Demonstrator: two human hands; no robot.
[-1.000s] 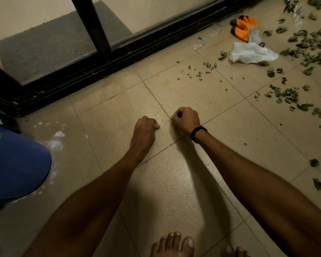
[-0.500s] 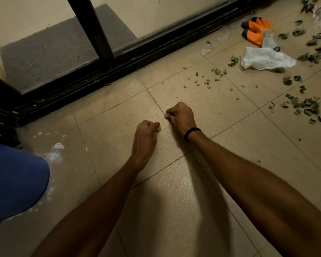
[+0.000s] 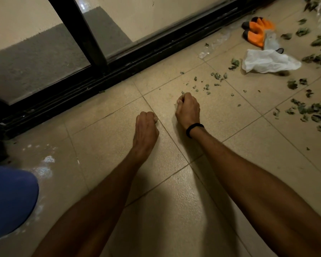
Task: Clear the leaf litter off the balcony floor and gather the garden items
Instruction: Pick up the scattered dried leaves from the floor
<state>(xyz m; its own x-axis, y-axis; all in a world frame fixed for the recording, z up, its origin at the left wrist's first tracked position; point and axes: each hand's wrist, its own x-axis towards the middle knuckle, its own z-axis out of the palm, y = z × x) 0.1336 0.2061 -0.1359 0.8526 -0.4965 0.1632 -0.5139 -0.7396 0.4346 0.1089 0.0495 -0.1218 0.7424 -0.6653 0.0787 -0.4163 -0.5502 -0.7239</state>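
Observation:
Both hands are curled into fists and rest on the beige tiled floor [image 3: 104, 130]. My left hand [image 3: 145, 127] sits on a grout line, and nothing shows inside it. My right hand [image 3: 188, 110], with a black band on its wrist, lies slightly farther forward, its curled fingers at the edge of a scatter of small leaf bits [image 3: 206, 87]. Whether it holds any bits is hidden. A thicker patch of dried green leaves [image 3: 311, 110] lies to the right. A pair of orange gloves [image 3: 256, 31] and a crumpled white bag [image 3: 267, 61] lie at the far right.
A black sliding door track [image 3: 119, 65] runs diagonally along the far side of the floor. A clear plastic scrap [image 3: 214, 44] lies beside it. A blue rounded object [image 3: 7, 201] fills the lower left, with white smears [image 3: 44, 169] on the tile next to it.
My right hand has slid forward and to the right, away from the left hand and up to the small leaf bits. The left hand has stayed where it was.

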